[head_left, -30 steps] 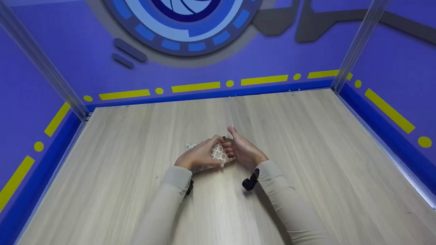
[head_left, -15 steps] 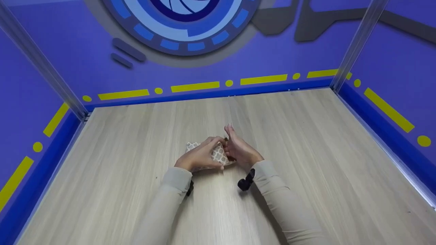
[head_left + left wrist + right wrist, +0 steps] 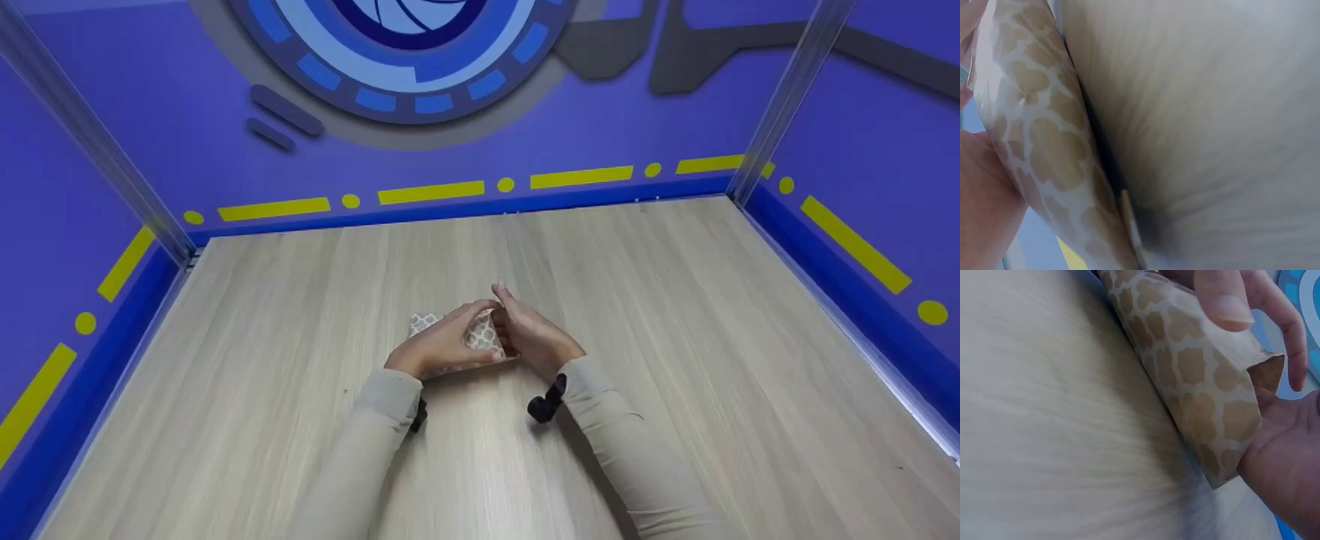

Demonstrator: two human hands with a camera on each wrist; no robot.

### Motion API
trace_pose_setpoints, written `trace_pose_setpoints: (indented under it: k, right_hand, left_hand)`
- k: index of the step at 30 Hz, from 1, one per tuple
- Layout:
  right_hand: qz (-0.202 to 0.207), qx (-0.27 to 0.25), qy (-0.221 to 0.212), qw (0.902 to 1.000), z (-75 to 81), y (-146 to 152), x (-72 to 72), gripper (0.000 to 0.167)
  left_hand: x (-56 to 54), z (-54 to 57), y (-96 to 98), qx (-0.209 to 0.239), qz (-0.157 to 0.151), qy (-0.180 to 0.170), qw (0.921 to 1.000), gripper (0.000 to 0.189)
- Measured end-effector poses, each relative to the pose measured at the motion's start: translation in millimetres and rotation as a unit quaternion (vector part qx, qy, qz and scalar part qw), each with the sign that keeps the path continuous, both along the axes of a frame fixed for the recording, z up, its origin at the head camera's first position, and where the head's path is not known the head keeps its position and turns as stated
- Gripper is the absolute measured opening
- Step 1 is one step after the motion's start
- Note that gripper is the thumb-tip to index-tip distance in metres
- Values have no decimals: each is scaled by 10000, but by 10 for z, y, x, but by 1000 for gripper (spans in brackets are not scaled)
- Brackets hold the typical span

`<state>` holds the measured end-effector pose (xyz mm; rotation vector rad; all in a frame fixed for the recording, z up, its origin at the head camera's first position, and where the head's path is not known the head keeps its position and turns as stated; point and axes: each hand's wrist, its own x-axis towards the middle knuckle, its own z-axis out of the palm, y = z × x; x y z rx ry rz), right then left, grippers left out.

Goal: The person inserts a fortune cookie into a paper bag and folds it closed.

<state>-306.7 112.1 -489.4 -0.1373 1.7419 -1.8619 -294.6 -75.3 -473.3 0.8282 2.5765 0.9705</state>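
A paper bag with a beige and white lattice print lies low over the table in the head view, its mouth facing right. My left hand grips it from above, thumb at the near side and fingers at the far side. The right wrist view shows the brown inside of the bag's mouth beside the thumb-side fingers. My right hand is at that mouth with its thumb raised; its other fingers reach into the bag and are largely hidden, so I cannot tell whether they hold anything. Patterned paper fills the left wrist view's left side.
A light wood table extends around both hands. Purple-blue walls with yellow dashes close off its back and sides, with metal posts at the back corners. A black wrist mount hangs under the right cuff.
My right hand has shifted slightly left, its fingers passing from the bag's mouth deeper inside. The left hand keeps its grip, its thumb moved a little right along the near edge.
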Motion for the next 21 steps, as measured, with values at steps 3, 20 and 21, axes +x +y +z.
trace_pose_setpoints:
  k: [3,20,21]
  right_hand:
    - [-204,62,-25,9998,8,21,-15,74]
    - [-306,225,810,9960,102,298,-53,49]
    - [-355,241,854,9954,102,317,-53,48]
  left_hand:
    - [-6,2,-19,-41,31,-62,10000,84]
    - [-13,11,-83,-707,586,192,9956,54]
    - [-13,11,-83,-739,626,235,9950,53]
